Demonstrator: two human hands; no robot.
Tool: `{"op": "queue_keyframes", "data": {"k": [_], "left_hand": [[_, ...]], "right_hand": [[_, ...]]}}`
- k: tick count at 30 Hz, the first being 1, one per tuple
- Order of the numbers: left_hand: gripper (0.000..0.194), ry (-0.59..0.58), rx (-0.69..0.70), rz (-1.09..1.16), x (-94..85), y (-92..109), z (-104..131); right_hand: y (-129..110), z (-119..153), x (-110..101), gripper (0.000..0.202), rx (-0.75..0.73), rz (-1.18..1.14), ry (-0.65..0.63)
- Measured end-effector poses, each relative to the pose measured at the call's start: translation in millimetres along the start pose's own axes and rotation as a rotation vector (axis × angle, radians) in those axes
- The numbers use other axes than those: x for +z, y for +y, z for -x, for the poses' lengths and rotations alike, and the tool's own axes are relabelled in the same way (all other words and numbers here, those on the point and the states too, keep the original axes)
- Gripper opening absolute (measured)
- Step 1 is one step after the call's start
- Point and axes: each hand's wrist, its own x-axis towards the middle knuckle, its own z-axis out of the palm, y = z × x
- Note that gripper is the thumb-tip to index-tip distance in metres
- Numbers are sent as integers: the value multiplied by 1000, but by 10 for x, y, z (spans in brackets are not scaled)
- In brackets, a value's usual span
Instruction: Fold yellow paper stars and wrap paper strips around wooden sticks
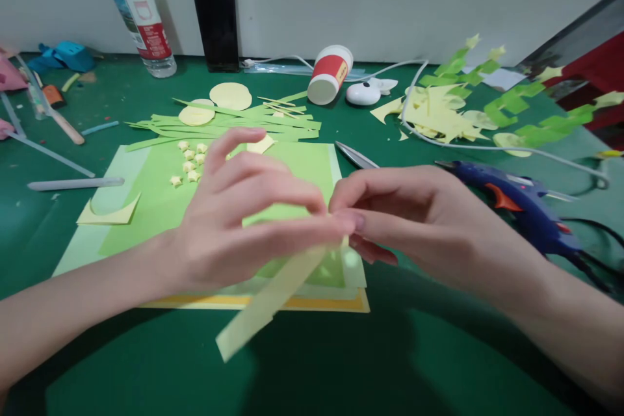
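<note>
Both hands meet over the green paper sheets. My left hand pinches a pale yellow paper strip between thumb and forefinger, its other fingers curled loosely above. My right hand pinches the same strip at its upper end, thumb against the left thumb. The strip's long tail slants down to the lower left; the end between the fingertips is mostly hidden. Beyond my left hand, several small folded paper stars lie on the sheets. A cut-out paper scrap rests at their left edge.
A blue glue gun lies at right, near scissors. Behind are green paper strips, a paper cup, earphone case, phone and bottle. Yellow scraps and a white cable sit right.
</note>
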Motion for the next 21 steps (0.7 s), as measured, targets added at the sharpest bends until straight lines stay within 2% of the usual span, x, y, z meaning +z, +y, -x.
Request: {"op": "queue_keyframes", "data": {"k": [4,7,10,14,21], "left_hand": [[17,-154,-358,267,15,46,-1],[19,-222,-509,408,-6,75,-25],[12,-213,-572,457,-9,76,-42],[7,-255,-614,437,11,49,-39],[7,-271,-665,480,4,11,-19]], "right_hand": [[-39,14,28,14,-191,289,159],[-56,12,45,14,-263,455,217],[-70,4,57,16,-279,523,233],[-72,-6,56,17,-188,550,232],[-19,-10,38,12,-145,466,231]]}}
